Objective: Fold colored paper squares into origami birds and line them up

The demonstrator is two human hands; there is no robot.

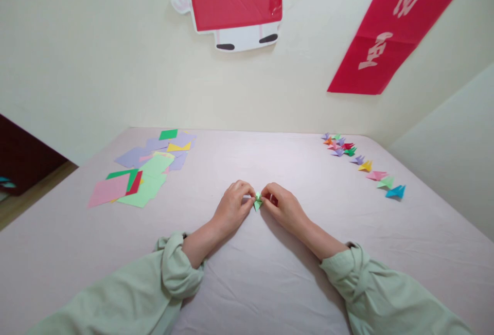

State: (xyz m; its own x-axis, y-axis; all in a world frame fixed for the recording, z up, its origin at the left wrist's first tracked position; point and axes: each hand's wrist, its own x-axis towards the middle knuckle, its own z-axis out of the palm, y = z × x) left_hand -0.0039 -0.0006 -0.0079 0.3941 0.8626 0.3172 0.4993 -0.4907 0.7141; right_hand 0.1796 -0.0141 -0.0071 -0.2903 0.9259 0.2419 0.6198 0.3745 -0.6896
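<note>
A small light green folded paper piece [258, 202] is held between my two hands, just above the middle of the cloth-covered table [254, 273]. My left hand [234, 204] pinches its left side between thumb and fingertips. On the opposite side, my right hand [283, 205] grips it in the same way. The folded piece has pointed ends, one of them aimed toward me. Fingertips cover both its side edges.
Loose sheets of coloured paper [154, 170] overlap at the left. Several small folded paper figures [366, 165] form a slanting row along the right side. Behind the table rises a pale wall [116, 67] with a red banner [386, 41] and a red-and-white cutout [237, 0].
</note>
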